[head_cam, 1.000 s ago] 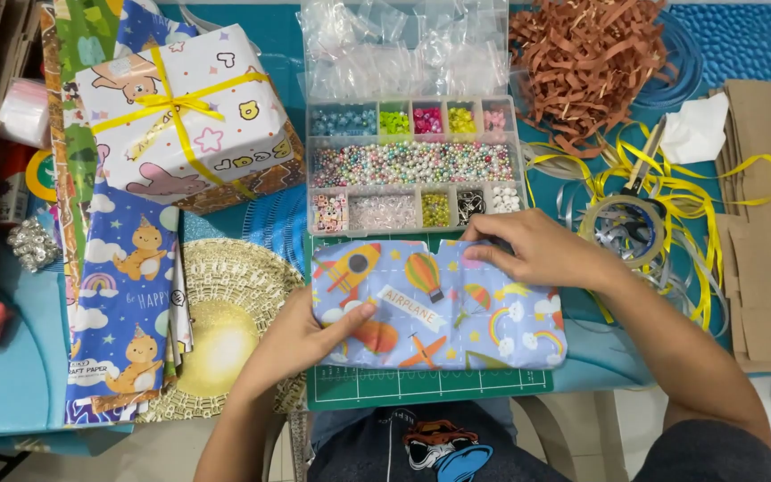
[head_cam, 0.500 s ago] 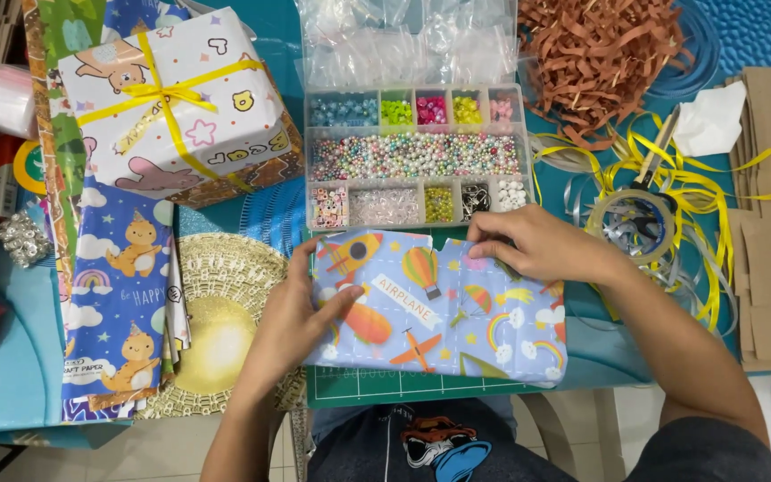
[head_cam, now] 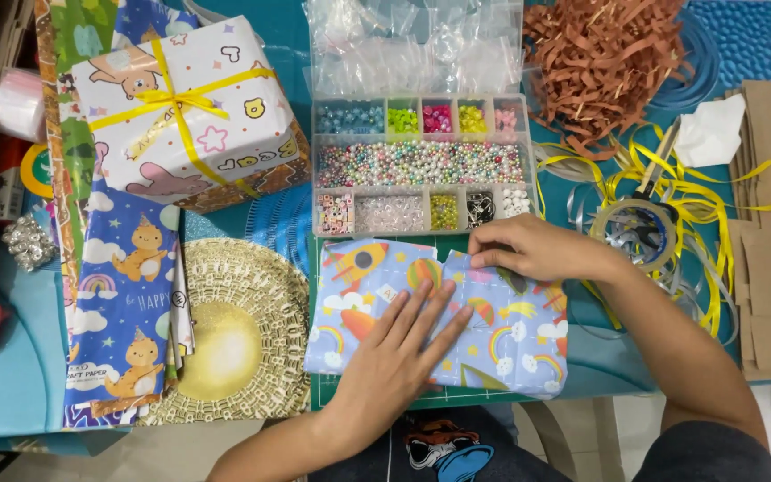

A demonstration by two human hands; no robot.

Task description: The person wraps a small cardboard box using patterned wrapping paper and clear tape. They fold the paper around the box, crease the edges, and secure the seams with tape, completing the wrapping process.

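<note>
**Parcel in blue rocket-and-rainbow paper held flat under two hands**

A flat parcel wrapped in light blue paper printed with rockets and rainbows (head_cam: pixel 510 344) is seen lying on a green cutting mat (head_cam: pixel 350 397) at the near edge of the table, in the middle of the scene. The left hand (head_cam: pixel 403 357) is laid palm down on the parcel, its fingers straight and slightly spread, pointing far and to the right. The right hand (head_cam: pixel 528 252) is placed on the far edge of the parcel, its fingers curled and pressed together on a paper flap; whether the flap is pinched cannot be told.

Just beyond the parcel, a clear plastic compartment box (head_cam: pixel 421 165) is set. Small coloured beads are held in its far row, mixed pastel pearls in the long middle tray, and letter beads, clear beads and metal clasps in the near row.

To the far left, a white wrapped gift box tied with yellow ribbon (head_cam: pixel 185 112) is seen. A round gold woven placemat (head_cam: pixel 243 339) lies near left. Brown shredded paper (head_cam: pixel 609 58) and loose yellow ribbon (head_cam: pixel 716 214) are found to the right.
</note>
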